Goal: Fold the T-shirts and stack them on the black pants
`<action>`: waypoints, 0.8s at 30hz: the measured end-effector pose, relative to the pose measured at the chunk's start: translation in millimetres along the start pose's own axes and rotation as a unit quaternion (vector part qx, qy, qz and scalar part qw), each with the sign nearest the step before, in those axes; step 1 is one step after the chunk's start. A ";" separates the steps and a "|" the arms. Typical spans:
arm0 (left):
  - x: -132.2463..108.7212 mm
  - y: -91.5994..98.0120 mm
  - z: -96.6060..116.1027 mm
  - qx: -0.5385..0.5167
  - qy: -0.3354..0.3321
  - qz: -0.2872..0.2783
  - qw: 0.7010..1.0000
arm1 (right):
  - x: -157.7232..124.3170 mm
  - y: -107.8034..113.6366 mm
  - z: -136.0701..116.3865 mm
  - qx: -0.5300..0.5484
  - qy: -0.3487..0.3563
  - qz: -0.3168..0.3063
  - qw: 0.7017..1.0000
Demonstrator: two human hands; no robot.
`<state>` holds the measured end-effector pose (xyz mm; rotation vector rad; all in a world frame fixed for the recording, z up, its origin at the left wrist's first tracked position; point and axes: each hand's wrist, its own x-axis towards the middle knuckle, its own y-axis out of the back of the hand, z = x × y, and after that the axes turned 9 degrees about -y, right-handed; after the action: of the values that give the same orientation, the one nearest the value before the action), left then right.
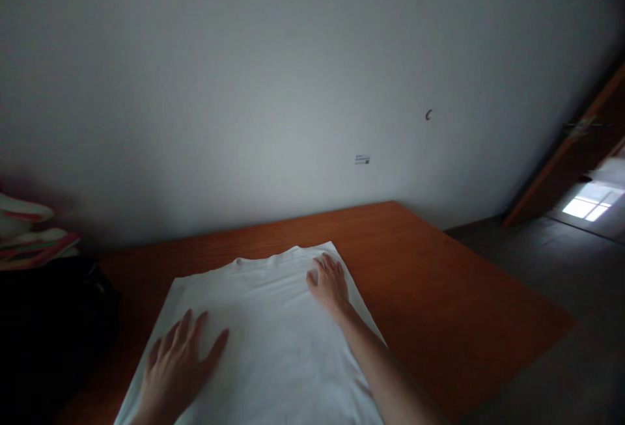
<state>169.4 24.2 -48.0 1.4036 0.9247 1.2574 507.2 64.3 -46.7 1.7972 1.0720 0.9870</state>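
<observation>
A white garment that looks like a T-shirt (263,340) lies spread out on a brown wooden table (439,295), with light wrinkles toward its upper right. What seems to be its neckline lies along the far edge. My left hand (178,353) is over the left side of the cloth, fingers spread, palm down. Near the far right corner, my right hand (329,282) rests on the fabric with its fingers apart. Neither hand grips anything. The near end of the garment runs out of view at the bottom.
A black bag-like object (53,334) stands at the left, with striped, colourful fabric (36,243) above it. Behind the table rises a pale wall (273,99) with a small label (362,159) and a hook-like fitting (429,114). A wooden door (566,164) stands at the far right.
</observation>
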 end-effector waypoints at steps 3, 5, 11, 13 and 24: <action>-32.9 -12.8 -10.9 -0.001 -0.007 -0.002 1.000 | 0.5 0.8 0.4 -0.028 -0.001 -0.026 0.999; -43.6 -17.3 -13.9 -0.011 -0.018 0.000 1.000 | 0.7 0.7 2.1 -0.044 0.003 -0.042 0.998; -41.0 -3.6 1.3 -0.012 0.004 -0.054 0.998 | -3.8 3.2 11.2 -0.068 0.009 -0.070 0.995; -39.6 1.6 7.4 -0.010 0.000 -0.063 0.998 | -5.7 9.0 13.8 -0.068 0.015 -0.067 0.995; -48.2 55.6 -65.2 -0.181 -0.130 0.090 0.971 | -51.7 69.4 -40.6 0.058 0.496 -0.227 0.836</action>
<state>93.0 -22.1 -6.9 1.3380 0.3719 1.2623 473.6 4.7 20.1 0.9296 2.0946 1.5980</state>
